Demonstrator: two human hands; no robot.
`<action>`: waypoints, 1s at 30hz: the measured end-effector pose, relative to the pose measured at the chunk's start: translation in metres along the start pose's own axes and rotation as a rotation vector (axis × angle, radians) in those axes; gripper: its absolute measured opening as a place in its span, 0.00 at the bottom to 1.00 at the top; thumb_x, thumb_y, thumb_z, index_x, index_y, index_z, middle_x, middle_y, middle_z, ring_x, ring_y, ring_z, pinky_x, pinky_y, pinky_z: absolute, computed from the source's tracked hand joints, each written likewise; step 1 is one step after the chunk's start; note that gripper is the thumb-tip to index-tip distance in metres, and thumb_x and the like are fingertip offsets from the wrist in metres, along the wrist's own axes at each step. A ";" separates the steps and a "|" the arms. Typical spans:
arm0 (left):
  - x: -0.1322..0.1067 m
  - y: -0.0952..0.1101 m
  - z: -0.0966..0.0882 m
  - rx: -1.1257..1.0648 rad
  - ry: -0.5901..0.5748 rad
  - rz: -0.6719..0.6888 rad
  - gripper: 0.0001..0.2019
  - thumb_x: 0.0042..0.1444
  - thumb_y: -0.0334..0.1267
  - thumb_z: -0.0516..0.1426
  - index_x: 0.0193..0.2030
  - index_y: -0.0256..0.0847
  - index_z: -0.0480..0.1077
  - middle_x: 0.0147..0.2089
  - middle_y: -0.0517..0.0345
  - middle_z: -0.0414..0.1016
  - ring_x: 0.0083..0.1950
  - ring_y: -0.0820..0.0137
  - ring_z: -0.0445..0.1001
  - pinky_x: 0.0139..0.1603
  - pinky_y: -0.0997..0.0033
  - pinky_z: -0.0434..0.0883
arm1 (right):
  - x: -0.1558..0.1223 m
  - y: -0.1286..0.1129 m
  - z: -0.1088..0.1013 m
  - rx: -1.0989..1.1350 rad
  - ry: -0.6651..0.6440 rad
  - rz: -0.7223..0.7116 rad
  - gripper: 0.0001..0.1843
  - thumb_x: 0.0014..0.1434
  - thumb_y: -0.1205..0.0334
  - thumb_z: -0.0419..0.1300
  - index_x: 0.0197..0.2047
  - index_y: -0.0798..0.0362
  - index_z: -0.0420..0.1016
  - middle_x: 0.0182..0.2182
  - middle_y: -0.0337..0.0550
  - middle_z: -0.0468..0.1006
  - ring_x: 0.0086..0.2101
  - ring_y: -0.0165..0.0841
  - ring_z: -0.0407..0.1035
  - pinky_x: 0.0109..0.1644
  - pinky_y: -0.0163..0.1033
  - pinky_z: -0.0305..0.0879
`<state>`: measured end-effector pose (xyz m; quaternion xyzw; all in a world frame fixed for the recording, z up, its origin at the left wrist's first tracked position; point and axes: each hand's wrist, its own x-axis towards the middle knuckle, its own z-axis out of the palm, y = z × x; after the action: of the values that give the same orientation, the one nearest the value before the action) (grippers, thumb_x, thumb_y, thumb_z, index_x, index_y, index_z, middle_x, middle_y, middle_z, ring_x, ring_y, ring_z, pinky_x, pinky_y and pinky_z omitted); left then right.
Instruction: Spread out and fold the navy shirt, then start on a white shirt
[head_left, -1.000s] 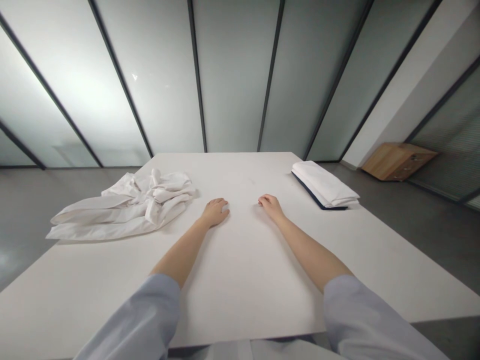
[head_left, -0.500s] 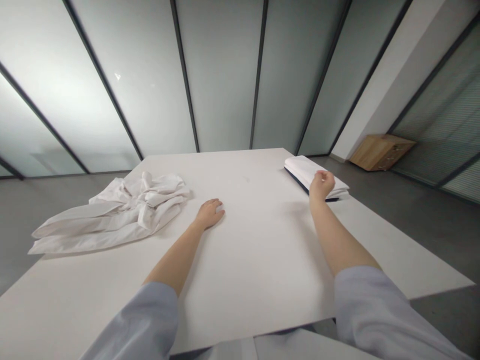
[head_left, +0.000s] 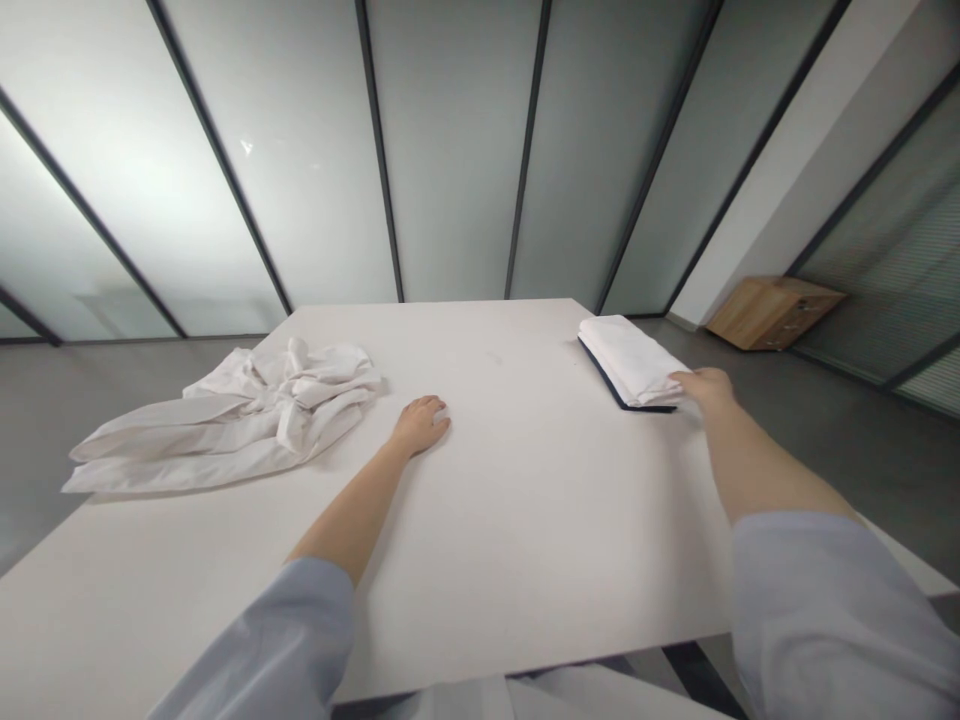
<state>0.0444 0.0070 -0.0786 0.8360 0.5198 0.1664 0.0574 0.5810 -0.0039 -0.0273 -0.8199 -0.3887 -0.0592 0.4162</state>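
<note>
Moved since the earlier frame: one bare right hand (head_left: pixel 709 388), from mid-table to the near right corner of a flat, folded white cloth bundle (head_left: pixel 630 352) over a dark navy layer (head_left: pixel 636 407) at the table's right, fingertips touching, pinch undeterminable; one left hand (head_left: pixel 420 425), palm down, grasping nothing visible. State of work, as judged: bundle neatly folded; one loosely crumpled white fabric heap (head_left: pixel 225 415), at left, still unfolded. Setting: broad smooth white table (head_left: pixel 517 520), grey floor (head_left: pixel 45 400), dark-framed frosted glass panels (head_left: pixel 457 150), wood-grain cabinet (head_left: pixel 769 312) far right.
</note>
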 end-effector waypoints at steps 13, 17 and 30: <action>-0.001 -0.005 0.004 -0.052 0.091 0.040 0.27 0.57 0.45 0.54 0.62 0.37 0.60 0.64 0.44 0.64 0.64 0.58 0.62 0.64 0.56 0.60 | -0.191 -0.188 0.065 0.461 -0.779 -0.765 0.18 0.56 0.52 0.58 0.47 0.51 0.72 0.42 0.46 0.78 0.41 0.38 0.70 0.48 0.41 0.65; -0.006 0.000 -0.006 -0.095 0.263 0.159 0.31 0.56 0.45 0.55 0.65 0.36 0.56 0.67 0.41 0.58 0.67 0.56 0.56 0.65 0.52 0.58 | -0.243 -0.200 0.082 0.396 -0.872 -1.026 0.21 0.59 0.48 0.57 0.51 0.50 0.73 0.50 0.48 0.76 0.50 0.40 0.69 0.56 0.44 0.61; -0.010 0.026 -0.012 0.137 0.114 0.058 0.16 0.54 0.32 0.53 0.49 0.42 0.72 0.56 0.51 0.73 0.61 0.61 0.65 0.66 0.54 0.54 | -0.208 -0.165 0.106 -0.120 -0.517 -0.533 0.24 0.62 0.50 0.53 0.57 0.52 0.70 0.58 0.50 0.70 0.58 0.43 0.61 0.60 0.46 0.55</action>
<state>0.0579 -0.0145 -0.0624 0.8418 0.5080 0.1793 -0.0344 0.3005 0.0092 -0.0784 -0.7009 -0.6764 0.0210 0.2254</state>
